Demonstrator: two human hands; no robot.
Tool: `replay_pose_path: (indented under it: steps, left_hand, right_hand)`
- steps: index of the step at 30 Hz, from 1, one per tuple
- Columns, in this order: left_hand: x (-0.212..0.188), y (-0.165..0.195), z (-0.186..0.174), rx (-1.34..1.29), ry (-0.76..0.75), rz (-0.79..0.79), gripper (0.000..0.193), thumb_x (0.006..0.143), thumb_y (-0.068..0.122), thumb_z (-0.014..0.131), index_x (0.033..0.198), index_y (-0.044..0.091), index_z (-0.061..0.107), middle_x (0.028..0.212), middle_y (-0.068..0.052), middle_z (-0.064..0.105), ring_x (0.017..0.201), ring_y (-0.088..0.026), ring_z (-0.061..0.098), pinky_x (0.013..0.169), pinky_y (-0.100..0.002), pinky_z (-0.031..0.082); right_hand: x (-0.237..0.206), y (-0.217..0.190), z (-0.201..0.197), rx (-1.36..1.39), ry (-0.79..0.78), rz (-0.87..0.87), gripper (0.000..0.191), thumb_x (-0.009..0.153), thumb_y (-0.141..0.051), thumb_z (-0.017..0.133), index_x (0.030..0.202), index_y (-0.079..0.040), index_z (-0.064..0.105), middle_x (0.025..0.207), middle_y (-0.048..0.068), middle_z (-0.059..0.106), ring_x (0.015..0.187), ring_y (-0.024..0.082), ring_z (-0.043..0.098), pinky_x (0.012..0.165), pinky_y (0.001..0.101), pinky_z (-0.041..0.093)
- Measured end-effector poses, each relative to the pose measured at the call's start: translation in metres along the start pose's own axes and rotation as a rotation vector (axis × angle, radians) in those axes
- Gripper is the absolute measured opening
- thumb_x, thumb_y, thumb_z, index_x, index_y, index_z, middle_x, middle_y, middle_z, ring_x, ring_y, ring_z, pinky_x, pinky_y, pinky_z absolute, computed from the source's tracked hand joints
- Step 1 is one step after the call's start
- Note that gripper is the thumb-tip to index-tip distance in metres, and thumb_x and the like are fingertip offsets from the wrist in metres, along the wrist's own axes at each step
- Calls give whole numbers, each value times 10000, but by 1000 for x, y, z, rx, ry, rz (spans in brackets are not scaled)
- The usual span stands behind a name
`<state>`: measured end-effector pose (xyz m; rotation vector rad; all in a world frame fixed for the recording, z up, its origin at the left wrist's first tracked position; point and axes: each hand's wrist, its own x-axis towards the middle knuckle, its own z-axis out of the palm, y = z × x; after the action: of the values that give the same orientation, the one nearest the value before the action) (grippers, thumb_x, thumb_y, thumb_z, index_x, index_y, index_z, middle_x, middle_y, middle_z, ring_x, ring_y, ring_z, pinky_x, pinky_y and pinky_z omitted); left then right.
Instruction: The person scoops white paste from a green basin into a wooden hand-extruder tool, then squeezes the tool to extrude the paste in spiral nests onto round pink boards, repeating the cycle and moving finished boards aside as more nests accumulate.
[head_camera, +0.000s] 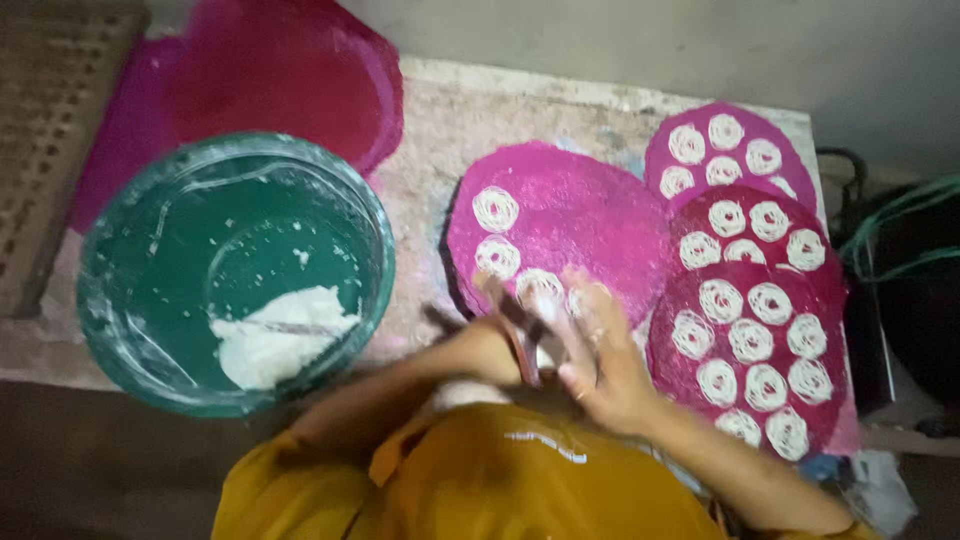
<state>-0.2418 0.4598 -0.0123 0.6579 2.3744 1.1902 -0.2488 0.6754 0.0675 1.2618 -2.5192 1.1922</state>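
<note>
Hands: left hand (480, 345) and right hand (600, 365) pressed together around a dark press tool (522, 340), blurred; the exact grip is hard to make out.
Near plate: pink plate (580, 205) just beyond the hands, four white noodle coils (496, 209) along its left edge, one partly hidden.
Basin: green basin (235, 270) at left, one lump of white dough (280, 340) inside.
Right plates: three stacked plates (745, 320), coils too overlapped to count surely.
Far left: spare pink plates (280, 75), cut off.
</note>
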Motion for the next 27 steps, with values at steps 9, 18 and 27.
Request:
replay_pose_path:
  steps: [9,18,27]
  left_hand:
    - [83,-25,-99,-660,-18,525,1084,768,455,935,1549,47,303,1466,-118,517,1338,-272,497,1095,-418,429]
    - [179,-69,-90,-1842,306,905,475,1059,582,568,1163,119,564,977,-13,571,1019,-192,577,1106,-419,444]
    - [203,-133,-116,-2018,319,922,349,1025,507,499,922,174,492,850,29,498,838,-137,508,940,-348,464]
  right_hand:
    - [5,151,-93,942,-740,673,1069,889,-850,364,1424,53,563,1201,217,673,1099,314,640,938,467,536]
    - [47,187,-93,573,-789,1041,880,905,-736,193,1245,-38,607,1042,159,749,998,250,738,954,398,559]
    - [100,182,-46,109,-714,882,880,927,-740,182,974,-24,690,786,125,718,715,242,703,705,417,615]
